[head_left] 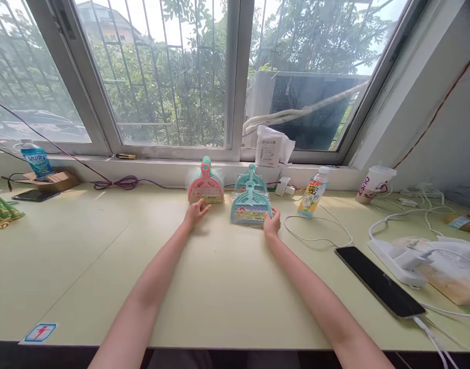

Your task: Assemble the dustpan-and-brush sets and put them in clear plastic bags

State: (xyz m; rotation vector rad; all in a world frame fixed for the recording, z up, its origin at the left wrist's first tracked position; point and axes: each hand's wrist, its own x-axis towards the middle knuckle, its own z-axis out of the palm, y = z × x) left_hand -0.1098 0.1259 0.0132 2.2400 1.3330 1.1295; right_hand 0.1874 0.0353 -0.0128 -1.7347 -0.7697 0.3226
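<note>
Head camera view, centre of frame: both arms stretch across a pale green desk (219,287) toward wrapped dustpan sets by the window sill (161,165). Left hand (196,211), fingers loosely spread, rests its fingertips on the pink dustpan set (206,188) at its near edge. Right hand (272,223) seems to pinch the lower right corner of the front teal dustpan set (250,207), likely the nearest part to grip. A second teal set (250,178) lies just behind.

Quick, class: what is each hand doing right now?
Left hand: open, fingertips touching the pink dustpan pack.
Right hand: curled at a corner of the front teal dustpan pack; grip cannot be told.
</note>
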